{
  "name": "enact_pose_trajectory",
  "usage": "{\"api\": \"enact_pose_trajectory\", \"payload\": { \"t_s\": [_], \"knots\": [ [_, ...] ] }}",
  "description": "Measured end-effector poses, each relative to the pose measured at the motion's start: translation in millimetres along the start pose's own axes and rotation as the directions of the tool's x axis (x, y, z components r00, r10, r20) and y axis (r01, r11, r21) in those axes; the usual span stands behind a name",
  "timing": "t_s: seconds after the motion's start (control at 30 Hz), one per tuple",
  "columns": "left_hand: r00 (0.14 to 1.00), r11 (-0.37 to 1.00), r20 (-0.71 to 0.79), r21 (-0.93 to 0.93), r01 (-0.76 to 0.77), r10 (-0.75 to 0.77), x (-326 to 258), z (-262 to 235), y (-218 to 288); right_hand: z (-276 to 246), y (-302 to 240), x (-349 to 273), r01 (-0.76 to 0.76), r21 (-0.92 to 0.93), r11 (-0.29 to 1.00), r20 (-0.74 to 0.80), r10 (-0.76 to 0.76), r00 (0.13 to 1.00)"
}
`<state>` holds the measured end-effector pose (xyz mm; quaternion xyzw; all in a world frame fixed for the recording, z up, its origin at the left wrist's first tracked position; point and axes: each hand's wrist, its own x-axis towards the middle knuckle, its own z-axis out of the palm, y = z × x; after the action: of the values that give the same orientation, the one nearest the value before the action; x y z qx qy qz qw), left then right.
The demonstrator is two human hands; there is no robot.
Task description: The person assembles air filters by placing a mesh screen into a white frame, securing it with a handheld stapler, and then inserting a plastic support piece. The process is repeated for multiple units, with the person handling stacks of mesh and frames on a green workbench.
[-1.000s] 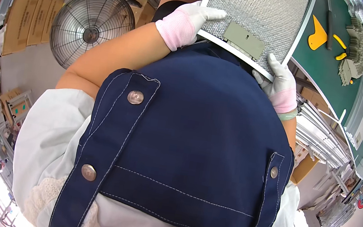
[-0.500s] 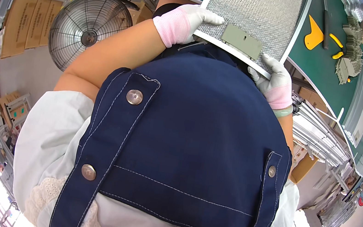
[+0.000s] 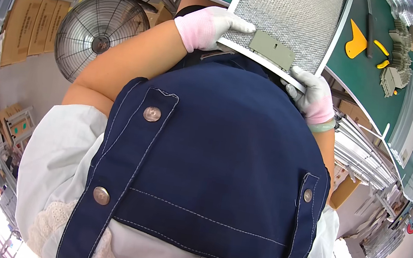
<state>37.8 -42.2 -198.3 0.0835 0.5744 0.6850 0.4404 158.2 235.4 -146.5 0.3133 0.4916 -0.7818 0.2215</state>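
A mesh filter panel (image 3: 289, 11) with silvery wire mesh and a pale metal frame lies partly over the bench, its near edge close to my body. On that near edge sits a flat grey-green latch plate (image 3: 272, 49) with a small dark slot. My left hand (image 3: 215, 27), in a white and pink glove, grips the near left corner, thumb on top beside the plate and fingers hidden. Gloved the same way, my right hand (image 3: 310, 93) holds the near right corner, thumb over the frame and fingers curled below.
On the green bench (image 3: 351, 78) to the right lie a yellow scraper (image 3: 356, 40), a dark-handled tool (image 3: 370, 30), a yellow-handled tool (image 3: 381, 47) and a row of grey-green plates (image 3: 399, 56). Left stand a black fan (image 3: 101, 40) and cardboard boxes (image 3: 33, 25). Metal strips (image 3: 364, 148) are stacked below the bench.
The panel's near edge and its latch plate have shifted slightly left and toward me. My right hand has moved a little with its corner; the left has barely moved.
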Motion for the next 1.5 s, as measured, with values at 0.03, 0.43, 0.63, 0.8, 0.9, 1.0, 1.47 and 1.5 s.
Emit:
{"api": "enact_pose_trajectory", "payload": {
  "t_s": [0.03,0.43,0.63,0.8,0.9,1.0,1.47,1.5],
  "knots": [
    [0.999,0.998,-0.027,0.051,0.033,-0.031,-3.0,5.7,8.7,0.2,-0.4,-2.5,0.011,-0.021,1.000,-0.012,-0.012,1.000],
    [0.914,0.654,0.237,0.641,-0.402,0.329,-10.4,0.5,15.7,-11.1,4.3,5.5,0.036,0.132,0.991,0.016,-0.038,0.999],
    [0.848,0.442,0.279,0.756,-0.483,0.450,-14.8,4.9,6.7,23.4,3.7,-3.8,0.279,0.235,0.931,-0.307,-0.202,0.930],
    [0.997,0.988,-0.061,-0.146,-0.059,0.050,-20.6,29.1,19.2,1.8,20.6,0.6,0.540,-0.082,0.837,-0.135,-0.547,0.826],
    [0.936,0.990,-0.328,0.094,-0.105,0.130,-23.4,37.1,24.6,-11.2,23.9,3.3,0.504,-0.289,0.814,-0.052,-0.539,0.841],
    [0.927,0.968,-0.286,0.142,-0.209,0.242,-21.7,29.8,15.9,-24.2,24.6,8.3,0.467,-0.267,0.843,0.022,-0.480,0.877],
    [0.894,0.824,-0.328,0.561,-0.077,0.306,-36.8,36.4,48.2,-11.3,1.8,-5.2,0.464,-0.157,0.872,0.065,-0.460,0.886],
    [0.912,0.837,-0.278,0.536,-0.113,0.301,-38.1,31.8,49.2,-12.5,-1.4,-6.5,0.423,-0.060,0.904,0.102,-0.416,0.904]
  ]
}}
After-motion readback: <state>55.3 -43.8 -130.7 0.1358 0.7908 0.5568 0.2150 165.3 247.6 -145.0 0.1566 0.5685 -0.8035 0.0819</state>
